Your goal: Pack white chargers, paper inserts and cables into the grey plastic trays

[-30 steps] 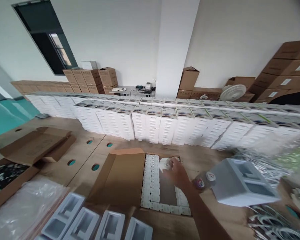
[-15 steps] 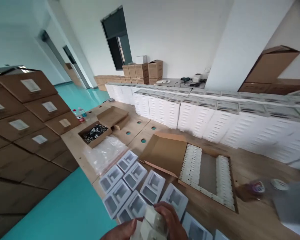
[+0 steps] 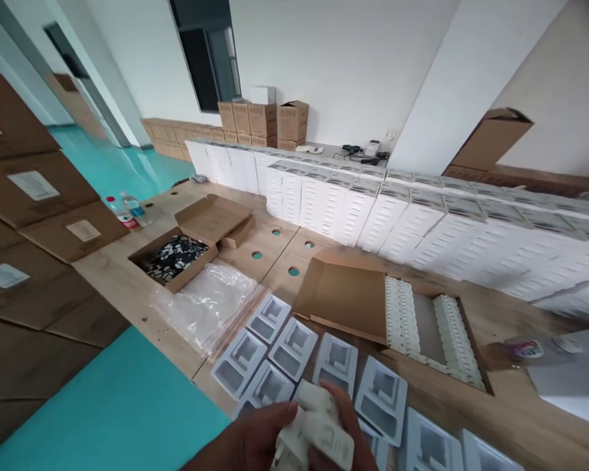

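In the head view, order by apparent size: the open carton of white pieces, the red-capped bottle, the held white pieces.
1. Open carton of white pieces
2. Held white pieces, enlarged by nearness to the camera
3. Red-capped bottle

The light is soft, with glare on the clear plastic bags (image 3: 216, 301), the white pillar (image 3: 476, 78) leans by lens distortion, the right-hand bottle (image 3: 527, 348) is blurred, and the upper-right corner is dark.

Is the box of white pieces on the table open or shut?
Open: the lid of the box lies folded back, showing rows of white pieces.
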Tool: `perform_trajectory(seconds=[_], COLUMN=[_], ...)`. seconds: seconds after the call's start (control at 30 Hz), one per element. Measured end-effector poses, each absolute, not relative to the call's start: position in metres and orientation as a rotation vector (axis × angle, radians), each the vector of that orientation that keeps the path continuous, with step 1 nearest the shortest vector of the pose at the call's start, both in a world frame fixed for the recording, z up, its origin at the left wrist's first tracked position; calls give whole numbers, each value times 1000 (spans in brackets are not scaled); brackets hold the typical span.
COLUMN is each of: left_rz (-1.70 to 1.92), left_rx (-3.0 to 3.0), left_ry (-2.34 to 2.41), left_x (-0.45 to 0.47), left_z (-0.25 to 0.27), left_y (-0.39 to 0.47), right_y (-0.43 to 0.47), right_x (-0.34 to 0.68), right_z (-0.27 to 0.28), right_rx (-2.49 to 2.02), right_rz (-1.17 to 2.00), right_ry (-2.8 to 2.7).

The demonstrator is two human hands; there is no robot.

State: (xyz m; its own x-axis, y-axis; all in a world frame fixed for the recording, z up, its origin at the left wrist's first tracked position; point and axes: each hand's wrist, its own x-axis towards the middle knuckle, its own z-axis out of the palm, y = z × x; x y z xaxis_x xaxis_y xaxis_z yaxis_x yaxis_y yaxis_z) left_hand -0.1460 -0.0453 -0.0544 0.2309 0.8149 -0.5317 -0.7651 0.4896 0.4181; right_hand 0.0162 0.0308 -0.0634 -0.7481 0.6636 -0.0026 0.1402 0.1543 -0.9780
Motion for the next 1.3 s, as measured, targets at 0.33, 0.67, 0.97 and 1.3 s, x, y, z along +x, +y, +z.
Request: perform_trajectory(seconds=[0.33, 0.67, 0.97, 1.3], left_rz=[864, 865, 1063, 1032], left_rx=[-45, -156, 7, 150], left_ry=[380, 309, 447, 472], left_x=[-286, -333, -353, -362], left_z=[-87, -96, -100, -102], left_y=[-81, -107, -115, -105], right_y=[-42, -63, -55, -27], right_x=[-133, -194, -217, -224], right_z=[-60, -58, -66, -73], right_rx=[-920, -1022, -934, -919], right_rz=[1413, 1441, 1432, 2149], right_ry=[-1903, -1746, -1705, -1020])
